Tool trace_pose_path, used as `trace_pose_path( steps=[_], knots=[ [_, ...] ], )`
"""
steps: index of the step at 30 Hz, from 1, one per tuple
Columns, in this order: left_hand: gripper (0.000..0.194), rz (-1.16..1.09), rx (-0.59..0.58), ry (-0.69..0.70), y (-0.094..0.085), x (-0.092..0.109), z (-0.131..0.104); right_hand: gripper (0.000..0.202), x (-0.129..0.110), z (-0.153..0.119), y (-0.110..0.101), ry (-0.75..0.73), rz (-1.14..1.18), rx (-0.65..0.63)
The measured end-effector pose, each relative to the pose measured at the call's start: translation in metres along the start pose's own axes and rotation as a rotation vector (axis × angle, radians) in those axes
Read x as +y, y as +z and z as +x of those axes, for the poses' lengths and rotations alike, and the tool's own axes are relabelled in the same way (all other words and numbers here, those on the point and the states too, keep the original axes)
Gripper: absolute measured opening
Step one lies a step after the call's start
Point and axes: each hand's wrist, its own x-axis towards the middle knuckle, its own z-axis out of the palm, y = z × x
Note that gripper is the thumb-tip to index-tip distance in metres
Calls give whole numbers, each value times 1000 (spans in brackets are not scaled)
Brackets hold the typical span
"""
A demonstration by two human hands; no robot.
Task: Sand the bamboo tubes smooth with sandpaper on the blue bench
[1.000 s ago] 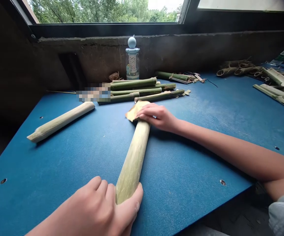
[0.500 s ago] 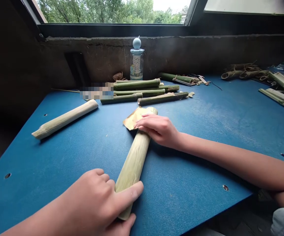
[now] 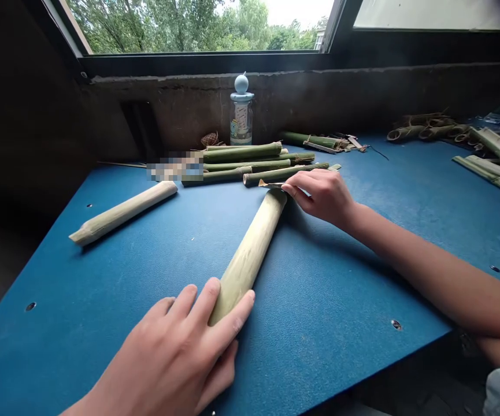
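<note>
A pale, peeled bamboo piece (image 3: pixel 252 251) lies slanted across the middle of the blue table. Its near end is in my left hand (image 3: pixel 180 341), with fingers over the top and thumb along the right side; the very end is hidden under the hand. Just past the far end, my right hand (image 3: pixel 321 193) pinches a thin yellowish sheet that looks like sandpaper (image 3: pixel 269 185), now seen nearly edge-on and lifted off the bamboo. Another peeled bamboo piece (image 3: pixel 123 214) rests on the left, touched by neither hand.
Several green bamboo lengths (image 3: pixel 245 153) lie behind the work, beside a blurred patch. A clear bottle with a blue ball top (image 3: pixel 241 118) stands by the wall. More bamboo pieces (image 3: pixel 492 144) are piled at the far right. The blue table (image 3: pixel 332 323) ends at the lower right.
My right hand has moved up and right, taking the sandpaper off the bamboo's far end. My left hand's fingers have straightened along the bamboo, whose far end has shifted slightly right.
</note>
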Motion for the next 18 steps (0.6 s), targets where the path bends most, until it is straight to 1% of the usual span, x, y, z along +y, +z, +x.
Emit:
trace_pose_path(
  steps=[3, 5, 6, 8, 9, 10, 11, 12, 15, 16, 18],
  knots=[
    [53, 72, -8, -21, 2, -6, 1, 30, 3, 2, 3, -5, 263, -34],
    [56, 106, 2, -32, 5, -11, 2, 28, 5, 2, 9, 28, 458, -125],
    [58, 133, 16, -37, 7, -13, 3, 34, 6, 2, 12, 67, 522, -194],
    [61, 200, 31, -52, 12, -15, 5, 62, 6, 1, 17, 173, 567, -332],
    [61, 235, 31, -65, 14, -16, 7, 75, 5, 1, 18, 229, 549, -376],
    [61, 273, 29, -76, 17, -16, 8, 82, 4, 2, 20, 283, 518, -396],
    [59, 309, 23, -89, 20, -17, 10, 83, 2, 3, 21, 333, 487, -395],
    [57, 346, 23, -98, 23, -18, 12, 78, 1, 4, 21, 377, 464, -379],
    [54, 442, 33, -109, 28, -21, 17, 50, -6, 7, 25, 434, 463, -294],
    [53, 469, 38, -106, 30, -22, 18, 46, -7, 8, 26, 436, 480, -254],
    [52, 504, 51, -90, 31, -25, 18, 45, -9, 7, 30, 448, 517, -179]
  ],
)
